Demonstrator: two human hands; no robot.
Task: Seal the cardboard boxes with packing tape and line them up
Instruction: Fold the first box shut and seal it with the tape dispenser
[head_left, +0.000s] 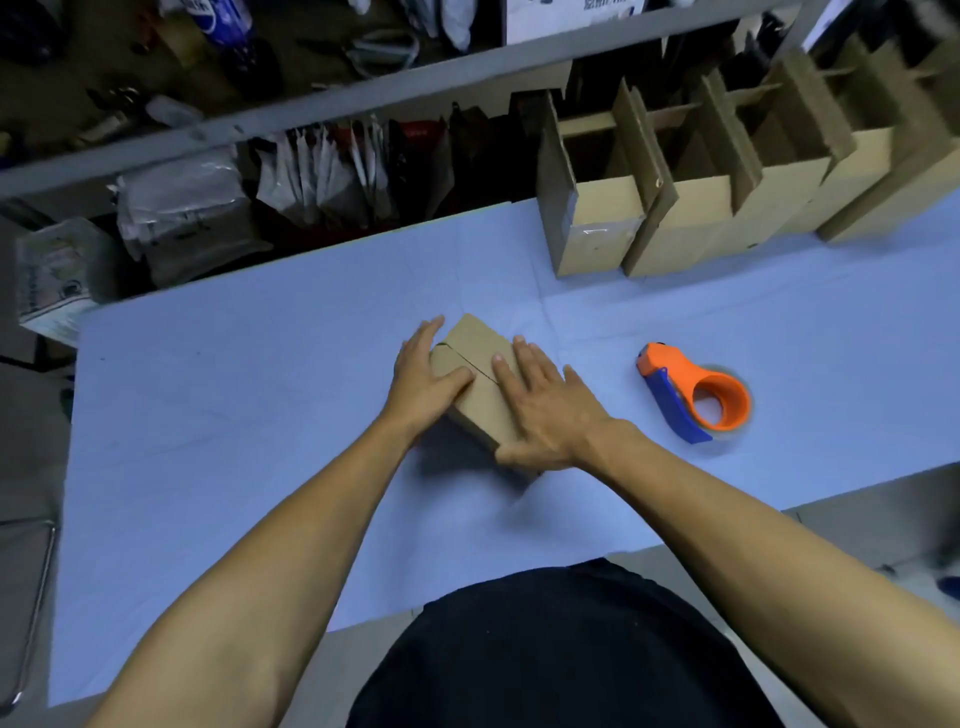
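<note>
Here, nearest of all, a dark garment fills the bottom of the view, and two bare forearms reach forward from it over a pale blue tabletop (234, 415). Both hands lie on one small cardboard box (480, 345) in the middle of that surface. The left hand (423, 376) lies flat on the box's left part, fingers straight and running up along its left edge, the thumb laid across the top towards the seam between the two closed flaps. The right hand (540, 410) spreads over the box's right part, fingers extended and pressing the right flap down, its thumb hanging over the near end of the box; neither hand curls round anything. The seam shows as a dark line between the two hands, with no tape visible on it. To the right of the right hand, apart from it and from the box, an orange and blue tape dispenser (693, 392) lies on the tabletop. Farther off, beyond the right hand, a row of open cardboard boxes (675, 228) stands side by side along the back edge of the tabletop, flaps upright. Beyond the left hand, a grey shelf rail (311, 111) crosses the view, with plastic-wrapped packages (182, 208) stacked beneath it.
</note>
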